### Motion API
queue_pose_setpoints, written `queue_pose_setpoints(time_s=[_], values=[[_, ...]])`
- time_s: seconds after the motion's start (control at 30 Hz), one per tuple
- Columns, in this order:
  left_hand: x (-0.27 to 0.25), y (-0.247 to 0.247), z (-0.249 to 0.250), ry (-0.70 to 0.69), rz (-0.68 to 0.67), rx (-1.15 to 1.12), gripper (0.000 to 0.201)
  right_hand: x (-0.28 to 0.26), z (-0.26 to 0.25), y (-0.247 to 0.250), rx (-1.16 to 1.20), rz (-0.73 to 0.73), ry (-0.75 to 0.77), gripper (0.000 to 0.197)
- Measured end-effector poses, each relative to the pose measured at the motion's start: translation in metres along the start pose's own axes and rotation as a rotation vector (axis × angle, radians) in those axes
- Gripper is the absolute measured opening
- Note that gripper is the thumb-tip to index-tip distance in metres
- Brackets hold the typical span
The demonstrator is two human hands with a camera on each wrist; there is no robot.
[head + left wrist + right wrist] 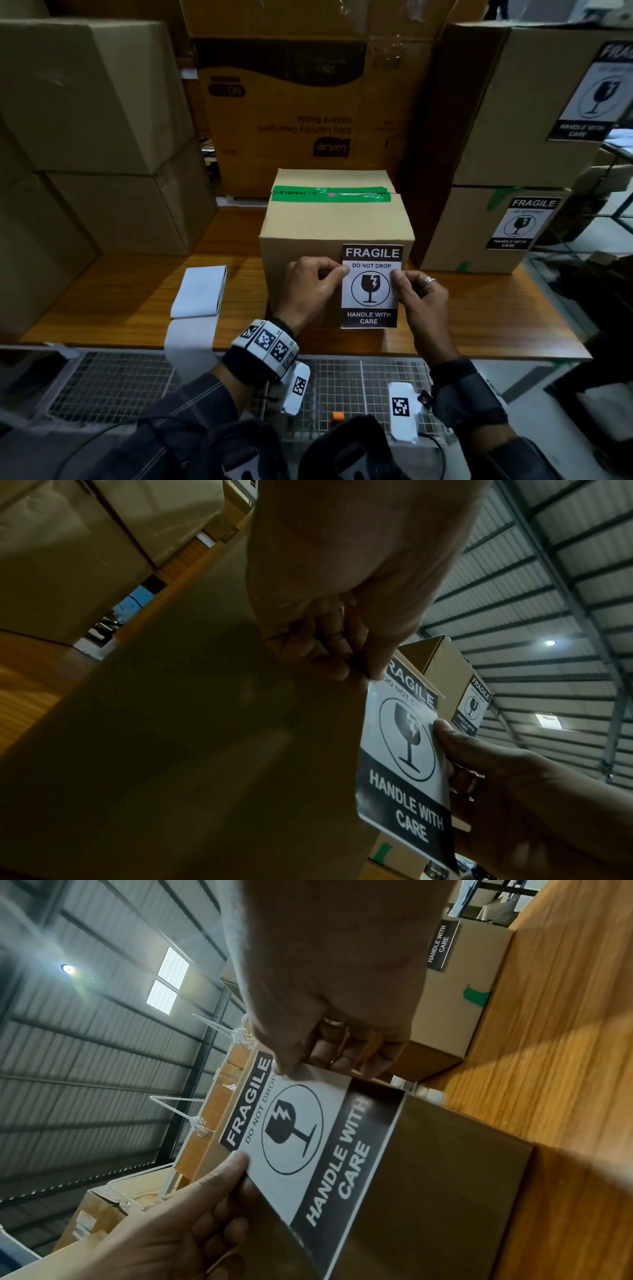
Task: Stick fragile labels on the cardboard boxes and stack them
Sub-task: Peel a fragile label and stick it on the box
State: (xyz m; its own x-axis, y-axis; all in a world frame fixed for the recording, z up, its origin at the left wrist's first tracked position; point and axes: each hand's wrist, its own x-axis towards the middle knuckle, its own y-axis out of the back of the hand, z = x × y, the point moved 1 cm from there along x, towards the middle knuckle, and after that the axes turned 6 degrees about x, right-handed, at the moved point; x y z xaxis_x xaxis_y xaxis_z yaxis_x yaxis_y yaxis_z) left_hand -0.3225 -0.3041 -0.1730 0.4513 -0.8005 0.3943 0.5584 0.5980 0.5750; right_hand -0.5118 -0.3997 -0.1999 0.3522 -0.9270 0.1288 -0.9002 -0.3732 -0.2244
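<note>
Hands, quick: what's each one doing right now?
Left hand: pinching the left edge of the fragile label.
Right hand: pinching the label's right edge.

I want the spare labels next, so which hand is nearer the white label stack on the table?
Left. The left hand pinches the fragile label's left edge, nearer the stack; the right hand pinches its far edge.

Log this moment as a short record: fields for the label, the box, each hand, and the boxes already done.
label: fragile label, held against the front face, upright
box: cardboard box on the wooden table, green tape across its top
left hand: left hand pinches the label's left edge
right hand: right hand pinches the right edge
done: two labelled boxes stacked on the right
supply: label roll left of the box
</note>
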Motion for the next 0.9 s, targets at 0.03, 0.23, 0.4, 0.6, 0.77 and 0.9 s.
queue_pose_setpoints(time_s=[0.03, 0.23, 0.4, 0.6, 0.77, 0.9], values=[[0.001, 0.0, 0.0, 0.003, 0.002, 0.004, 0.018, 0.001, 0.0, -0.001, 0.001, 0.004, -0.003, 0.023], [0.004, -0.004, 0.005, 0.017, 0.013, 0.015, 0.018, 0.006, -0.002, -0.002, -0.006, 0.047, -0.003, 0.023], [0.006, -0.008, 0.004, 0.027, 0.025, 0.031, 0.019, 0.012, 0.0, -0.001, -0.05, 0.074, 0.003, 0.023], [0.009, -0.012, 0.002, 0.048, 0.052, 0.067, 0.019, 0.016, 0.0, -0.003, -0.077, 0.085, -0.005, 0.024], [0.01, -0.014, 0.003, 0.048, 0.084, 0.107, 0.019, 0.018, -0.001, -0.005, -0.087, 0.105, -0.007, 0.023], [0.009, -0.009, 0.01, 0.023, 0.106, 0.188, 0.024, 0.019, -0.003, -0.006, -0.086, 0.111, -0.011, 0.024]])
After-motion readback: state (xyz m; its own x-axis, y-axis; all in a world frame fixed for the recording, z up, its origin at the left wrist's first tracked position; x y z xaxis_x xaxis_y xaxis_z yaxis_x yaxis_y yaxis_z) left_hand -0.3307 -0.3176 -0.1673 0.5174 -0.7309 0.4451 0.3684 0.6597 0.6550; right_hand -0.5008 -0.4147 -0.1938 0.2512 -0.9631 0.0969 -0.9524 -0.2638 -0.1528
